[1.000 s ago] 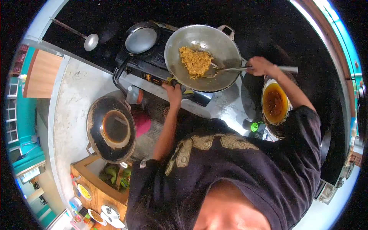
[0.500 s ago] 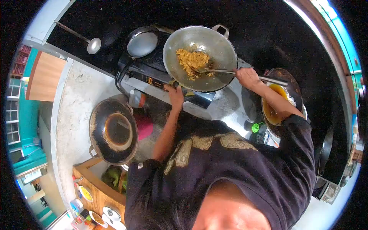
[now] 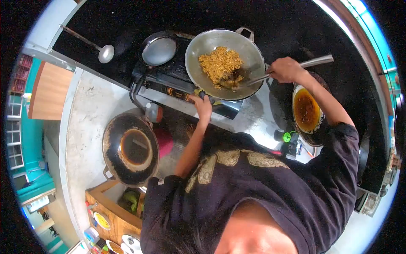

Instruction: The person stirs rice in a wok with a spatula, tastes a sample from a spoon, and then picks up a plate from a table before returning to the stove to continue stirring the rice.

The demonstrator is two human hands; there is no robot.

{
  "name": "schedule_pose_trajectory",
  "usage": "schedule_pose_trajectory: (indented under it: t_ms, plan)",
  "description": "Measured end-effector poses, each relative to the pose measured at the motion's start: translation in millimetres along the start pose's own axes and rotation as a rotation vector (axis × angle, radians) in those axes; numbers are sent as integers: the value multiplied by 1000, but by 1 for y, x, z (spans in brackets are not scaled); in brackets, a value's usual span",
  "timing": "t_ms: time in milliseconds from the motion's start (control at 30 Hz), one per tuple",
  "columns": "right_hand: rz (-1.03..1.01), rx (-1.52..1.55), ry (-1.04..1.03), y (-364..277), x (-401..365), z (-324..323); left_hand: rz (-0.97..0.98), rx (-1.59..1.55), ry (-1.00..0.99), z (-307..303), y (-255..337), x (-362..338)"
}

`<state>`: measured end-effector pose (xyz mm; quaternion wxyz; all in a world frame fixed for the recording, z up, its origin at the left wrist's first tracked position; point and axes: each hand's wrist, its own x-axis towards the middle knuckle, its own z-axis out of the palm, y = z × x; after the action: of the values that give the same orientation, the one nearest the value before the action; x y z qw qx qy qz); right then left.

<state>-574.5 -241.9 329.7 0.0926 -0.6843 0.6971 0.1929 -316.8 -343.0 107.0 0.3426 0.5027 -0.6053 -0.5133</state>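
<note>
Silvery spatula gripped in the right hand, forearm slanted; left hand clasps the wok handle.

Black short-sleeved shirt, tan patterned patches

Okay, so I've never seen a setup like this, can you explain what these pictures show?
There's no machine: a person works bare-handed. Every picture comes from one camera worn on the head, looking down past the dark shirt.

The right hand holds a long metal utensil reaching into a light wok with crumbly golden-brown food. The left hand is at a dark piece by the wok's near rim; its grip is unclear.

Around them are a stove, a small pan, a ladle, and two dark pans, left and right, each holding brown liquid.
</note>
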Motion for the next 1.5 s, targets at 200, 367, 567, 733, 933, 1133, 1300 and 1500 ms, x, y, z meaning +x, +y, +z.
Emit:
schedule_pose_trajectory:
  t_ms: [200, 367, 567, 733, 933, 1133, 1300, 1500]
  plan:
    - [36, -124, 112, -79, 48, 29, 27, 37, -85, -3, 5, -3]
    - [385, 24, 159, -81, 83, 59, 48, -55, -125, -2, -2, -2]
    - [357, 314, 145, -30, 57, 34, 9, -165, -161, -7, 0, 3]
    - [77, -8, -27, -73, 53, -19, -67, -56, -208, -3, -10, 2]
    - [195, -152, 76, -76, 109, -13, -111, -39, -332, -8, 4, -6]
    - [235, -25, -108, -98, 88, -53, -182, -22, -357, -9, -4, -9]
    - [178, -362, 201, -91, 119, 2, -121, -62, -355, 5, -15, -6]
    - [165, -77, 10, -87, 79, -33, -188, -59, -344, 2, -6, -8]
